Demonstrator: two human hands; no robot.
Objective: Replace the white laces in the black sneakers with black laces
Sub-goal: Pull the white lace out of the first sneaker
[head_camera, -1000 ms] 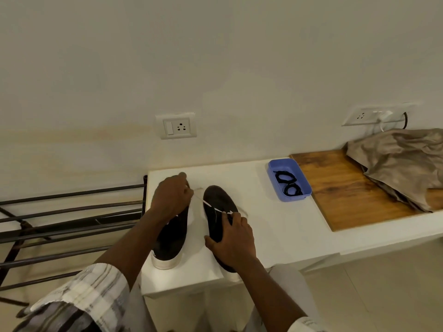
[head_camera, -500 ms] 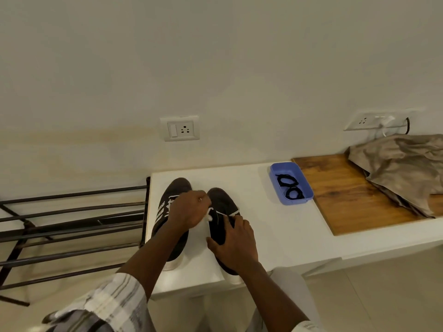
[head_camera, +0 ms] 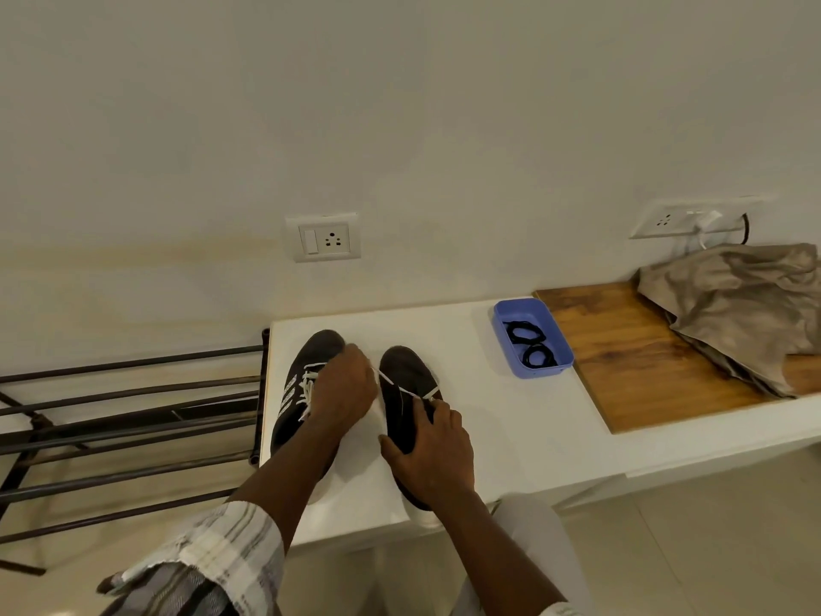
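Two black sneakers stand side by side on the white table, toes toward the wall. The left sneaker has white stripes and its white laces still threaded. My left hand pinches a white lace that runs taut from the right sneaker. My right hand grips the right sneaker around its middle and heel, covering most of its eyelets. Two coiled black laces lie in a blue tray to the right.
A wooden board lies right of the tray with a crumpled beige cloth on it. A dark metal rack stands left of the table. Wall sockets sit above the table.
My left hand moved in to the right sneaker's laces, then drew away to the left, pulling the white lace taut again. My right hand stayed on the right sneaker.
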